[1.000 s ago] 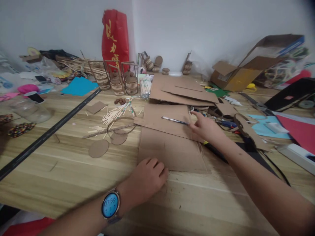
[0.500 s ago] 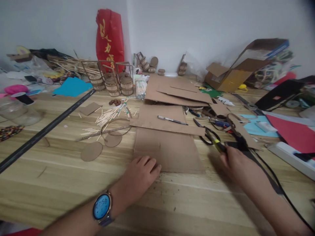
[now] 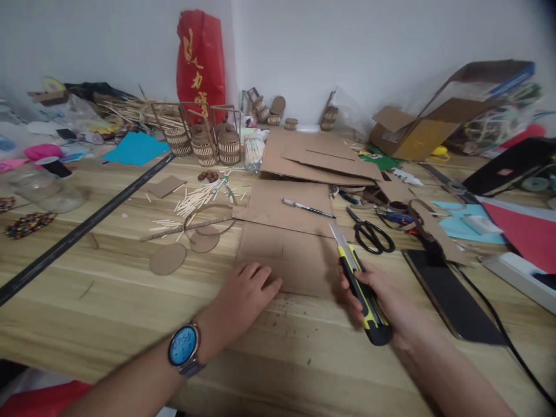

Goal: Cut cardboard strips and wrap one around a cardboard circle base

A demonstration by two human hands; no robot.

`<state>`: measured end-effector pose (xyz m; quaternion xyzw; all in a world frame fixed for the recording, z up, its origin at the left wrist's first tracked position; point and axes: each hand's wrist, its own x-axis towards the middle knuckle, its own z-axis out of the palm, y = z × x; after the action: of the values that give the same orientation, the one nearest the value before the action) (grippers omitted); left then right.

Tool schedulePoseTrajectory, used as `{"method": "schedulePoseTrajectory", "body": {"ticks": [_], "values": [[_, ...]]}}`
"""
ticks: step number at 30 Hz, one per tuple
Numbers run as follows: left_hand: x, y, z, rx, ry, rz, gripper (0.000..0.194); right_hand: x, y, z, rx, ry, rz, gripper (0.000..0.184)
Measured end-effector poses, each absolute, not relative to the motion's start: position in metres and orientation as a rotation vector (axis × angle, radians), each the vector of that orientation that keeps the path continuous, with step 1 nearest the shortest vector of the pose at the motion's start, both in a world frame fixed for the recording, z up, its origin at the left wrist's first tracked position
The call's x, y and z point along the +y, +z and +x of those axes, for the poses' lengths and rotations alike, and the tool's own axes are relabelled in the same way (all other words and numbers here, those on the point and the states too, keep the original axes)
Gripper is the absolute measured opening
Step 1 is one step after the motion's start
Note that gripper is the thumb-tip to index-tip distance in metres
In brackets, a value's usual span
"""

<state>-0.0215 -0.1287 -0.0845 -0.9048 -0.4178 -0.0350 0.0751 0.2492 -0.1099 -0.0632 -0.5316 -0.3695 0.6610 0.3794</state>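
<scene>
My right hand (image 3: pixel 391 301) is closed around a yellow and black utility knife (image 3: pixel 358 284); its blade is out and points away from me over the right part of a flat brown cardboard sheet (image 3: pixel 286 258). On that sheet's near left corner rests my left hand (image 3: pixel 243 295), fingers lying flat, a round blue-faced watch (image 3: pixel 183 346) on its wrist. A second cardboard sheet (image 3: pixel 282 205) lies just beyond, with a pen (image 3: pixel 308 209) on it.
Black scissors (image 3: pixel 371 234) lie right of the cardboard, a dark tablet (image 3: pixel 452 292) further right. Cardboard discs (image 3: pixel 168 259), loose sticks (image 3: pixel 195 202), a long black ruler (image 3: pixel 87 226), small woven baskets (image 3: pixel 208 145), a red bag (image 3: pixel 200 55) and an open box (image 3: pixel 417 133) crowd the wooden table.
My right hand drew back from the pen, went to the table's right side, and now holds the utility knife over the cardboard. The left hand has stayed on the sheet.
</scene>
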Motion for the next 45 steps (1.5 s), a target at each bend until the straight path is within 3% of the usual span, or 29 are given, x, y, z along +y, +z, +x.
{"method": "schedulePoseTrajectory", "body": {"ticks": [4,23,26,29,34,39,45], "values": [[-0.126,-0.088,-0.024,-1.26,-0.135,-2.727,0.035,-0.119,-0.068,0.245,-0.964,1.784,-1.297,0.018],[-0.126,-0.092,-0.025,-1.277,-0.155,-2.752,0.041,-0.127,-0.072,0.243,-0.981,1.837,-1.182,0.035],[-0.125,-0.085,-0.028,-1.271,-0.166,-2.833,0.045,-0.125,-0.064,0.25,-1.162,1.722,-1.293,0.038],[-0.119,-0.072,-0.034,-1.312,-0.199,-2.948,0.037,-0.117,-0.05,0.262,-1.445,1.611,-1.367,0.046],[-0.098,-0.06,-0.031,-1.338,-0.317,-2.91,0.034,-0.098,-0.028,0.263,-2.257,1.16,-1.338,0.031],[-0.065,-0.079,-0.01,-1.307,-0.399,-2.811,0.037,-0.089,-0.032,0.227,-2.894,0.567,-1.407,0.022],[-0.05,-0.102,0.002,-1.313,-0.341,-2.871,0.052,-0.081,-0.04,0.206,-3.139,0.282,-1.438,0.021]]}}
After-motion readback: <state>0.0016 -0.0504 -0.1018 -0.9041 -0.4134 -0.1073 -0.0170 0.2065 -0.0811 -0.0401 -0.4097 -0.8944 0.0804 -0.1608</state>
